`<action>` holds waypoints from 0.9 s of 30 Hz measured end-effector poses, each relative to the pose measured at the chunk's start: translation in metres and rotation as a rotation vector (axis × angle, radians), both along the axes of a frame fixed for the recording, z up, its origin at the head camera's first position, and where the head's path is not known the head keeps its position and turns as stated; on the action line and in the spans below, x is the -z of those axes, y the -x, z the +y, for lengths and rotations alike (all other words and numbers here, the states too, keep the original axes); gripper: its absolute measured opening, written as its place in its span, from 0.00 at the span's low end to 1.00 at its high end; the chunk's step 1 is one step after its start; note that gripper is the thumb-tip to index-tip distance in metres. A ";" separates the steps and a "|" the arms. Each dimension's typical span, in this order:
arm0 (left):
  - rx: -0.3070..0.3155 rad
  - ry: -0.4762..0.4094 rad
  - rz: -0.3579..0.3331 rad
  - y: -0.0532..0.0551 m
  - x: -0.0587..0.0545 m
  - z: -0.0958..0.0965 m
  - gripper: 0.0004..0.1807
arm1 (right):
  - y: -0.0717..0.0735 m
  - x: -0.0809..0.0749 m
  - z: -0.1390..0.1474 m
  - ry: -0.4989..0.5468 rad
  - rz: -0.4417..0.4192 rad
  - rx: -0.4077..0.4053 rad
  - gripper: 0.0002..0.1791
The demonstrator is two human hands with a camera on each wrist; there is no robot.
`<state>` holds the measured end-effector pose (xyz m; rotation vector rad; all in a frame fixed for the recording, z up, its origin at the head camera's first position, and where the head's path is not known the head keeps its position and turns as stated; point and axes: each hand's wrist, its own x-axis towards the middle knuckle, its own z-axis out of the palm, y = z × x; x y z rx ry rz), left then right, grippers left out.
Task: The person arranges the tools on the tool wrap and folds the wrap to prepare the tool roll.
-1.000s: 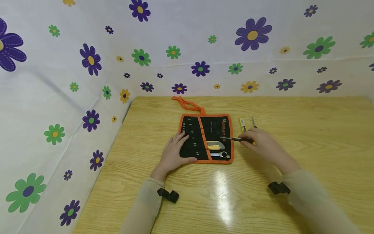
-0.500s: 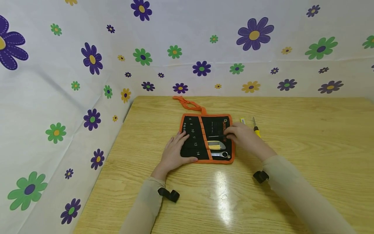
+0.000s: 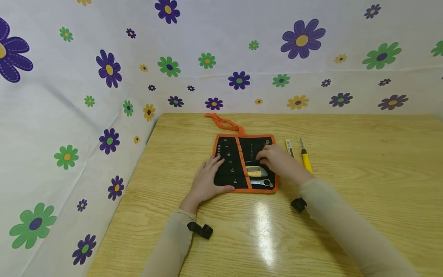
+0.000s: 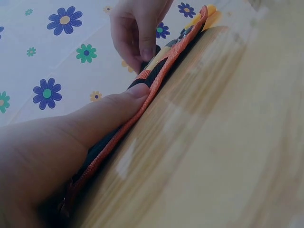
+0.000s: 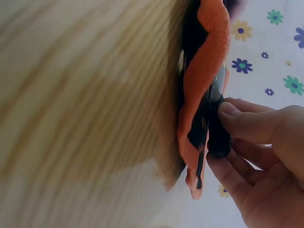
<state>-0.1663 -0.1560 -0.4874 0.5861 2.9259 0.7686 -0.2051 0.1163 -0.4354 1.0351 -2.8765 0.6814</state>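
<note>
A black tool pouch with orange trim [image 3: 225, 173] lies spread on the wooden table. My left hand [image 3: 204, 181] rests on its left side, fingers spread, with the thumb along the near edge. Over the right half, my right hand [image 3: 278, 161] pinches the black handle of a screwdriver [image 5: 219, 133] between thumb and fingers. Its thin shaft points left into the pouch's pocket row, the tip hidden. Nearer to me, a utility knife with a yellow and grey body [image 3: 257, 172] and a ratchet wrench [image 3: 260, 182] sit in pockets.
Right of the pouch lie a narrow yellow packet [image 3: 288, 146] and a tool with a yellow and black handle [image 3: 306, 159] and thin shaft. An orange tie strap [image 3: 225, 124] trails from the pouch's far edge. Flower-printed cloth stands behind and to the left.
My right hand has moved left with the screwdriver, from right of the pouch to over it, and the shaft has slid toward the pockets. My left hand has stayed put.
</note>
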 end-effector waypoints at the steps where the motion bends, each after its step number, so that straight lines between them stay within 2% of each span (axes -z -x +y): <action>1: -0.001 0.000 0.001 0.000 0.000 0.000 0.56 | 0.000 0.000 -0.002 0.000 -0.005 0.001 0.07; 7: 0.000 0.015 -0.013 0.002 0.000 0.001 0.56 | 0.004 0.000 -0.011 -0.010 -0.024 -0.022 0.08; 13: 0.008 -0.001 0.004 0.002 -0.001 0.001 0.55 | 0.006 -0.002 -0.014 -0.009 -0.062 -0.027 0.08; 23: 0.009 0.002 -0.002 0.002 -0.001 0.001 0.56 | 0.004 -0.005 -0.001 -0.011 -0.175 0.039 0.14; 27: 0.001 0.001 -0.005 0.001 0.000 0.000 0.56 | 0.005 -0.005 0.001 0.009 -0.156 0.027 0.11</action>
